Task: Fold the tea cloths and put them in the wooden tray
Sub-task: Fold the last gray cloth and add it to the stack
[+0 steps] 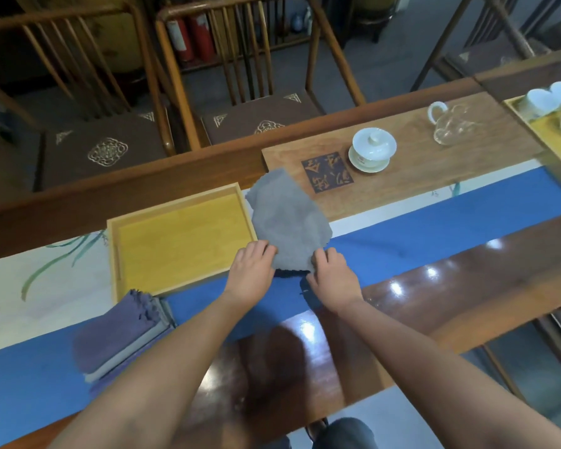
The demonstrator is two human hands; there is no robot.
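glossy brown wood makes up the long tabletop [467,277], with a blue and white runner [434,222] laid along its length and two wooden chairs [240,92] with brown cushions drawn up on the far side. near the middle, both hands hold a grey tea cloth [287,222] by its near edge: the left hand [251,270] pinches the left corner with curled fingers [266,249], and the right hand [332,275] grips the right corner the same way. the cloth spreads away from the hands, rumpled, its far end reaching over the edge of a dark wooden tea board [402,176]. just left of the cloth sits the wooden tray [175,202], pale with a yellow floor, nothing in it. a stack of folded cloths [120,332], purple on top, lies on the runner at the tray's near corner, under the left forearm. on the tea board stand a white lidded cup [373,149] on a saucer and a glass pitcher [450,124]; white cups [551,98] sit in another tray at far right.
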